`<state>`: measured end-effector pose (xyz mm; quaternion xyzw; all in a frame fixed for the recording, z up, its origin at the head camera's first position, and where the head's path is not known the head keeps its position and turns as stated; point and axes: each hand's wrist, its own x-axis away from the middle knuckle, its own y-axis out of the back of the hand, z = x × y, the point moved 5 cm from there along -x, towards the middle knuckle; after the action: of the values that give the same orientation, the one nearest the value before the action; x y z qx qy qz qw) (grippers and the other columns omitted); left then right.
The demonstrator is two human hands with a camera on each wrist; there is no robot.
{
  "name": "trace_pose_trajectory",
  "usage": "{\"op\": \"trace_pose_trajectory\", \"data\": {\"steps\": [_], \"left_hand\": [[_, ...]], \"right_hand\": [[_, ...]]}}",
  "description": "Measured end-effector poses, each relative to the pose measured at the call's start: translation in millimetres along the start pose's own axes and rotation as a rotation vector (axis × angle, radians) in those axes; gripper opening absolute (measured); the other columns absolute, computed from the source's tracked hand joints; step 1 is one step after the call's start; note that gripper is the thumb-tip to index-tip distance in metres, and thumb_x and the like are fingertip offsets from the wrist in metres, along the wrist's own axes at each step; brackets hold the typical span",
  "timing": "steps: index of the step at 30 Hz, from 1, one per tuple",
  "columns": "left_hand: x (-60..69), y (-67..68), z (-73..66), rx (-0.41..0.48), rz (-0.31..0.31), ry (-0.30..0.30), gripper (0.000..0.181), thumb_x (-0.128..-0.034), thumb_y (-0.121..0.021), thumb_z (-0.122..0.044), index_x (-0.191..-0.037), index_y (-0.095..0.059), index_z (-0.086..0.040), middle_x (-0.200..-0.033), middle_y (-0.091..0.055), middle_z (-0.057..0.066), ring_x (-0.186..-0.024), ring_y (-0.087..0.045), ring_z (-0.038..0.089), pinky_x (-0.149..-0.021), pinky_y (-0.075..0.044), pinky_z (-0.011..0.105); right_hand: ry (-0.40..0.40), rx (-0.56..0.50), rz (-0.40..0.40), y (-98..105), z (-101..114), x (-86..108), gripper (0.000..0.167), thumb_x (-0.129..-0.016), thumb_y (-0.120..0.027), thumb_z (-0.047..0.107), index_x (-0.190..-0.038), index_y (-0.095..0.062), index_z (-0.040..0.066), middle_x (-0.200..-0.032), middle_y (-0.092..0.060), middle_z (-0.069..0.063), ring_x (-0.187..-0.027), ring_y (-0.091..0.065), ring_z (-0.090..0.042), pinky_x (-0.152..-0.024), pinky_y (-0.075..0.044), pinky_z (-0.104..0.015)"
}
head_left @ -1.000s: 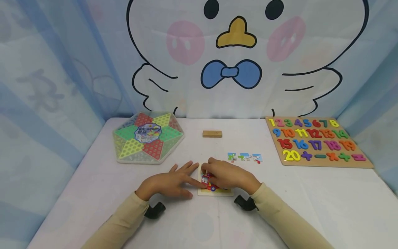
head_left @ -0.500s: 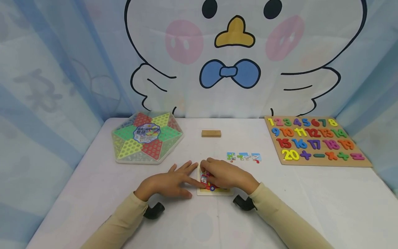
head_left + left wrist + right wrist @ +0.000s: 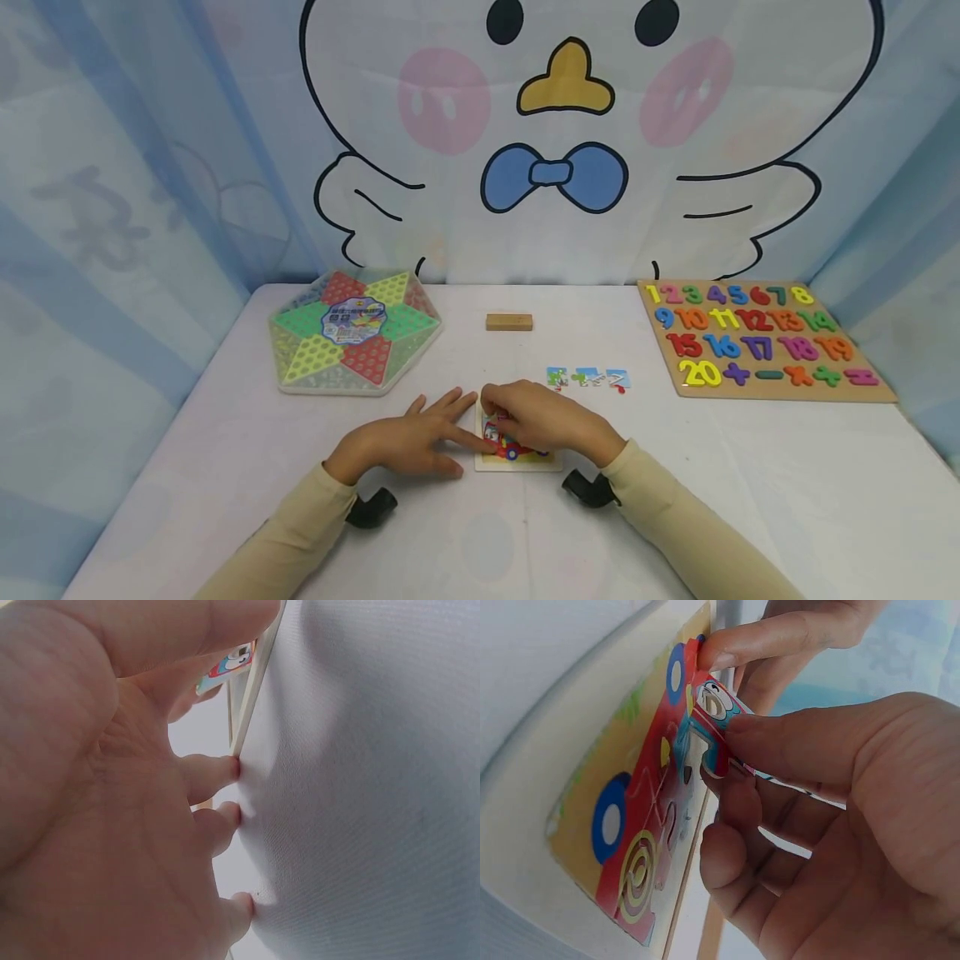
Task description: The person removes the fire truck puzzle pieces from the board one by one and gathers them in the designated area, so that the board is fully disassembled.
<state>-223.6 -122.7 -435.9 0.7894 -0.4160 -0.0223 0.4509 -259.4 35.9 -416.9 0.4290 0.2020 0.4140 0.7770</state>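
Note:
A small framed picture puzzle (image 3: 517,463) with a red vehicle lies on the table between both hands. The left hand (image 3: 416,437) is spread at its left side; in the right wrist view one finger of the left hand (image 3: 780,637) presses on the vehicle's end, and its other fingertips touch the cloth in the left wrist view. The right hand (image 3: 551,421) pinches a puzzle piece (image 3: 714,701) between thumb and fingers, tilted up over the board (image 3: 641,787). Part of the board is hidden under the right hand in the head view.
Three loose puzzle pieces (image 3: 588,377) lie behind the right hand. Farther back is a small wooden block (image 3: 509,322). A hexagonal box (image 3: 356,333) stands at the back left, a number board (image 3: 772,342) at the back right. A printed curtain (image 3: 555,242) hangs behind the table.
The right hand's fingers have shifted slightly over the board, showing a little more of the red vehicle. The left hand keeps its place. The head view has moved slightly.

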Motion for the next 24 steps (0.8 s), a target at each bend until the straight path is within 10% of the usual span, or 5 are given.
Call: {"op": "trace_pose_trajectory", "data": {"steps": [7,24], "left_hand": [[0.6,0.4,-0.3,0.005,0.0,-0.004,0.045,-0.0982,-0.069,-0.022,-0.142,-0.063,-0.033,-0.171,-0.009,0.014,-0.156,0.005,0.035,-0.115,0.004,0.072],[1.6,1.5,1.1,-0.013,-0.004,-0.002,0.047,-0.0984,-0.069,-0.022,-0.142,-0.062,-0.036,-0.171,-0.01,0.014,-0.157,0.004,0.035,-0.115,0.004,0.072]], "right_hand": [[0.016,0.062,-0.04,4,3,-0.3,0.016,-0.094,-0.07,0.005,-0.087,-0.06,0.016,-0.073,-0.054,0.011,-0.08,-0.049,-0.012,-0.072,-0.042,-0.029],[-0.011,0.027,-0.094,25,7,6.8,0.015,-0.094,-0.07,0.003,-0.106,-0.074,0.011,-0.089,-0.067,0.007,-0.088,-0.055,-0.016,-0.083,-0.047,-0.037]]}}
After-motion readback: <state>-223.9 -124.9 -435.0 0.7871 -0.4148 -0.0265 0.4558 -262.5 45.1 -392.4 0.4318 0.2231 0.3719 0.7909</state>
